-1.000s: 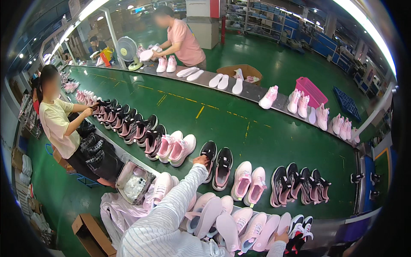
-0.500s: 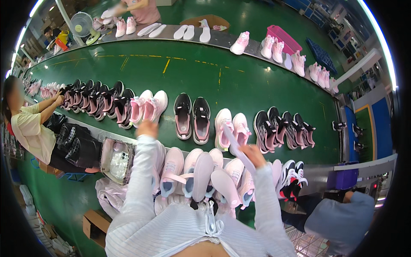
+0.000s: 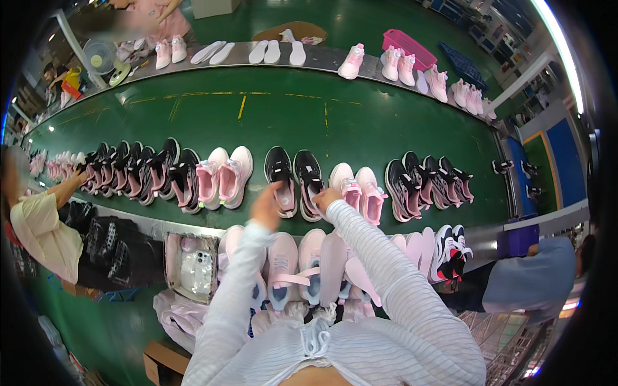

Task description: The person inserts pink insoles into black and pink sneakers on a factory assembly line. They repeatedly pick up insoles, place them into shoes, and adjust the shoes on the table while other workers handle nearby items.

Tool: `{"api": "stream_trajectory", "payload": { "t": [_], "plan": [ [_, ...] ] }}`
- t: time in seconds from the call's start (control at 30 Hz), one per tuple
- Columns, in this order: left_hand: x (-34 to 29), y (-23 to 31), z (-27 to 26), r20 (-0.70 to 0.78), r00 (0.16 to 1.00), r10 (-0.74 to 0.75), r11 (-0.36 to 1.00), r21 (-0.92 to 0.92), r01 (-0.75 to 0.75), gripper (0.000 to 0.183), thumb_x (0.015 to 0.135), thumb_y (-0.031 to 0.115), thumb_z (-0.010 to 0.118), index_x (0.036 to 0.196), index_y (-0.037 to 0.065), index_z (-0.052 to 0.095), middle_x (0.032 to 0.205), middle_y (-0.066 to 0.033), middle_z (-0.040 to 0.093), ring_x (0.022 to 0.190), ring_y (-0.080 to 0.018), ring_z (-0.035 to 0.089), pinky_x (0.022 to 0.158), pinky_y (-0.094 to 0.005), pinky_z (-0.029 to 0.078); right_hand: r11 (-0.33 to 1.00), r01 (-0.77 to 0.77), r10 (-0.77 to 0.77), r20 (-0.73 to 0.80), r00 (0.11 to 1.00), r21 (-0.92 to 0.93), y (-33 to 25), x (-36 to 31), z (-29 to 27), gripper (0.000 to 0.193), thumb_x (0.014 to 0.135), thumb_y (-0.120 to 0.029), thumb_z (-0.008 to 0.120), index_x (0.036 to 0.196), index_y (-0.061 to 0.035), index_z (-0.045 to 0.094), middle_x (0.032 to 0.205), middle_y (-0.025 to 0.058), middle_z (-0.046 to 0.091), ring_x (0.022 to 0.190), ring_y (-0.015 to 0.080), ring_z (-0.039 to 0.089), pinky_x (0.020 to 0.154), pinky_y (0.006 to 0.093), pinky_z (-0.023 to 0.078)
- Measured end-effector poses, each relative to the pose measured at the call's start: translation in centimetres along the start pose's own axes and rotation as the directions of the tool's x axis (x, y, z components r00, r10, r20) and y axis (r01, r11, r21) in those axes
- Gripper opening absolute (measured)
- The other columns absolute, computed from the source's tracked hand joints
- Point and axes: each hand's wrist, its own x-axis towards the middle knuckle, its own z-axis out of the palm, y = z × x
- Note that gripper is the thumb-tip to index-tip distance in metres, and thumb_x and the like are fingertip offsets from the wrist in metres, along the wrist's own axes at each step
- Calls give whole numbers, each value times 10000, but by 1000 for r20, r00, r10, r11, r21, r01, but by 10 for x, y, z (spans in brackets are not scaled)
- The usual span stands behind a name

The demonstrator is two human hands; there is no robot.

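Observation:
A pair of black sneakers with pink linings stands in front of me on the green belt. My left hand is at the heel of the left black sneaker; motion blurs its fingers. My right hand has its fingers curled at the opening of the right black sneaker, gripping its heel edge. Just right of it stands a pair of pink-and-white sneakers, partly behind that hand. Nearer me, several pink sneakers stand with pale insoles among them, partly covered by my forearms.
More black sneakers stand to the right, and a long row runs left. A co-worker reaches to that row. A lined basket is beside my left arm. Insoles and pink shoes line the far metal ledge.
My right hand has moved left from the pink sneakers to the right black sneaker; the insole it held no longer shows in it. My left hand has moved right to the left black sneaker.

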Motion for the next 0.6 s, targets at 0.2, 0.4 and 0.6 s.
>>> {"api": "stream_trajectory", "payload": {
  "t": [0.2, 0.4, 0.6],
  "plan": [
    [72, -53, 101, 245, 964, -105, 984, 166, 65, 374, 738, 172, 483, 1077, 66, 368, 992, -193, 482, 909, -307, 475, 777, -351, 382, 980, -79, 66, -78, 995, -180, -47, -18, -2, 228, 697, -231, 506, 741, -24, 590, 756, 173, 569, 723, 310, 550, 662, 370, 436],
    [85, -41, 106, 203, 955, -216, 939, 310, 147, 262, 791, 266, 403, 1003, 115, 436, 710, -194, 547, 678, -343, 529, 611, -415, 417, 954, -122, 61, -218, 974, -275, -33, 16, 34, 160, 700, -164, 485, 740, -56, 596, 775, 133, 582, 733, 246, 570, 641, 325, 452],
    [80, -49, 88, 226, 949, -219, 950, 270, 155, 278, 777, 270, 421, 1008, 123, 465, 739, -199, 546, 693, -349, 524, 628, -414, 415, 954, -59, 8, -172, 985, -292, -44, 35, 47, 182, 684, -204, 480, 727, -73, 600, 790, 127, 581, 702, 234, 572, 637, 317, 444]
  ]
}}
